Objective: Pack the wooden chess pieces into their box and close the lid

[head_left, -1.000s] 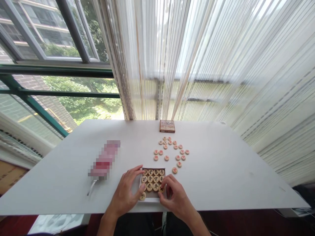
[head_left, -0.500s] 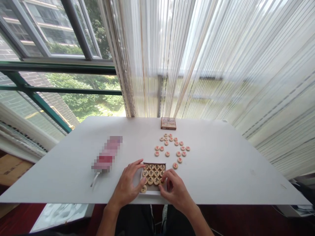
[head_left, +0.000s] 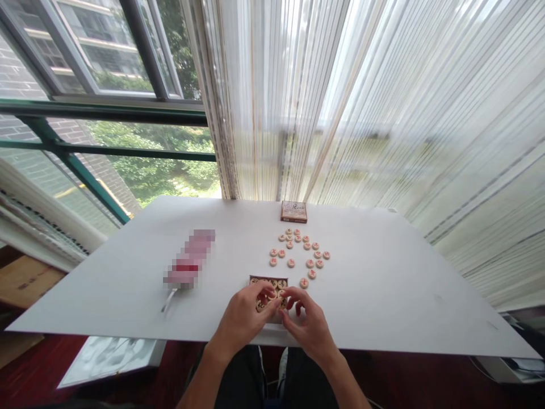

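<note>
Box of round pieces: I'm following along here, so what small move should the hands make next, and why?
Probably settle the boxed pieces flat into their rows. The left hand and right hand meet fingertip to fingertip over the box, hiding its near half; whether either grips a piece is unclear. Red-marked pieces lie loose beyond.

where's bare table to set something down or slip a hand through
The table is bare right of the loose pieces, out to its edge, and between the pink item and the pieces. Crowded: the tray under the left hand and right hand, and the pieces up to the box.
</note>
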Available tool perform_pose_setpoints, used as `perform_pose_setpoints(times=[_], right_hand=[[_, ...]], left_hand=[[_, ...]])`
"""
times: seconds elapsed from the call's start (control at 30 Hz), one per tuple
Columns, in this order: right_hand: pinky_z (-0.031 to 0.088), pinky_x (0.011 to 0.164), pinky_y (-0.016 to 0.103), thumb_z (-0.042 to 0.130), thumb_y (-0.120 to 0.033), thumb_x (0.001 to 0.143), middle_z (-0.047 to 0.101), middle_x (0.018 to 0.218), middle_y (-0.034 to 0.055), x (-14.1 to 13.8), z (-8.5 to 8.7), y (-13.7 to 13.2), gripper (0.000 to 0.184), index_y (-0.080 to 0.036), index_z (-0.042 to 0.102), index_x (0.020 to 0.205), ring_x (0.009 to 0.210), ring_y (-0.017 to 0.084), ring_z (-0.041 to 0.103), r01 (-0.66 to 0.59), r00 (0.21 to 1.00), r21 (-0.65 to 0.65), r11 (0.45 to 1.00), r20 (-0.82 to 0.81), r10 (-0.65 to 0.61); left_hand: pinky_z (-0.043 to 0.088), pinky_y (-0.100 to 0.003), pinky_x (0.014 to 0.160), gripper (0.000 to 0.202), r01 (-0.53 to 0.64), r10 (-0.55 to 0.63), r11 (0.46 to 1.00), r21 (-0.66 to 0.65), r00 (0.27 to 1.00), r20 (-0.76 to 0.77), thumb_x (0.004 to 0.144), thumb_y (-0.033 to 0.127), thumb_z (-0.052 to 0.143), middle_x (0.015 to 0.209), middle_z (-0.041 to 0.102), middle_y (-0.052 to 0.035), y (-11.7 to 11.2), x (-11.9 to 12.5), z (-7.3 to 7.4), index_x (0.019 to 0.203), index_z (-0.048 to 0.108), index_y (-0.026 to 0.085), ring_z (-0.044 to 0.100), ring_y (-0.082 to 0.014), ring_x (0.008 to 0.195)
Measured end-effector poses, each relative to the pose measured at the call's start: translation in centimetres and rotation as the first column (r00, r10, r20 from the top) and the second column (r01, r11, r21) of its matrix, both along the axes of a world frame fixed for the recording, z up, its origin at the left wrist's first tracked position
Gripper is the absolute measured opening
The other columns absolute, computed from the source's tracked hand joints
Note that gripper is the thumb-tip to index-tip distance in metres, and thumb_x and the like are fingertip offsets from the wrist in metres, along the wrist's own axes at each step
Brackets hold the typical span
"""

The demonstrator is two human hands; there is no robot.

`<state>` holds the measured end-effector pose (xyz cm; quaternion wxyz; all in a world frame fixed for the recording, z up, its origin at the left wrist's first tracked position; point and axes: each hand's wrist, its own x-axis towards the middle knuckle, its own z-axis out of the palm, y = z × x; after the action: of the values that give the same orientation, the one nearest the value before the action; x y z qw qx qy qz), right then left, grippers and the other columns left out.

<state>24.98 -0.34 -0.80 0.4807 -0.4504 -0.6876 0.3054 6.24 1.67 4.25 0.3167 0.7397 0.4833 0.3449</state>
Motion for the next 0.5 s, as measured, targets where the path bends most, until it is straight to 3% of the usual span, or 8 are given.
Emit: perform_pose_setpoints(times=[0.13,0.27,0.5], right_hand=[[0.052,0.070,0.029,0.058,-0.013,0.088,0.067,0.104,0.0044,-0.1,0.2,-0.3,0.033,-0.026,0.058,0.118,0.081,0.016,0.064,0.004,1.000,0.056,0.998,0.006,-0.004],[0.053,0.071,0.030,0.058,-0.014,0.088,0.065,0.105,0.0056,-0.1,1.1,-0.5,0.032,-0.025,0.058,0.118,0.082,0.017,0.064,0.013,1.000,0.042,0.999,-0.015,-0.013],[0.055,0.072,0.029,0.055,-0.026,0.094,0.065,0.102,0.0064,0.5,1.1,-0.1,0.017,-0.022,0.061,0.109,0.081,0.018,0.065,0.149,0.981,-0.094,0.984,-0.112,-0.160]], left_hand=[[0.054,-0.023,0.066,0.013,0.057,-0.043,0.989,-0.135,0.994,0.105,0.090,0.034,0.062,0.086,0.072,0.0000,0.3,1.1,0.0,0.094,0.063,0.022,0.069,-0.0153,0.076],[0.055,-0.025,0.066,0.016,0.067,-0.039,0.983,-0.172,0.986,0.165,0.090,0.035,0.060,0.089,0.074,-0.0015,0.3,1.3,0.0,0.099,0.064,0.022,0.070,-0.0168,0.079],[0.056,-0.027,0.073,0.018,0.092,-0.088,0.983,-0.159,0.996,0.034,0.090,0.023,0.056,0.091,0.073,0.0003,0.0,1.5,0.3,0.104,0.066,0.025,0.070,-0.0169,0.080]])
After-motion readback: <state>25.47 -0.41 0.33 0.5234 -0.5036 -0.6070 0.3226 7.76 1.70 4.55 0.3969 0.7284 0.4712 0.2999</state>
